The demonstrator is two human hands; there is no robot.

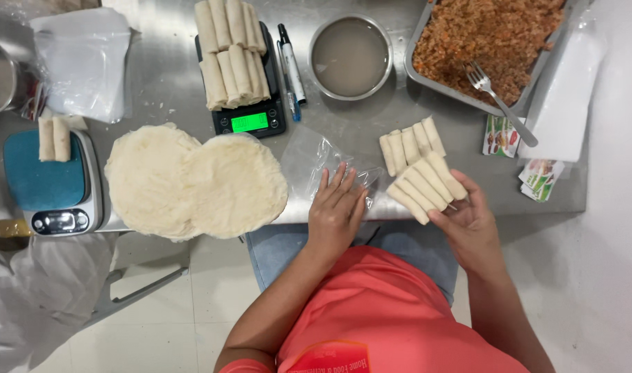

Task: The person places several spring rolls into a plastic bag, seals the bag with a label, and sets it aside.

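- My left hand lies open, flat on the clear plastic bag, frame centre.
- My right hand grips pale rolled wrappers; more rolls wait on the steel surface, unbagged.

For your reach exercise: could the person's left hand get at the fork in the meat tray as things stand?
Probably not easily. The left hand lies flat on a clear bag; the fork lies far across, beyond the right hand holding rolls.

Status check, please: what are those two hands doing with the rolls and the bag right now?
Left hand flat on clear plastic bag. Right hand holds row of wrapped rolls. More rolls lie just beyond.
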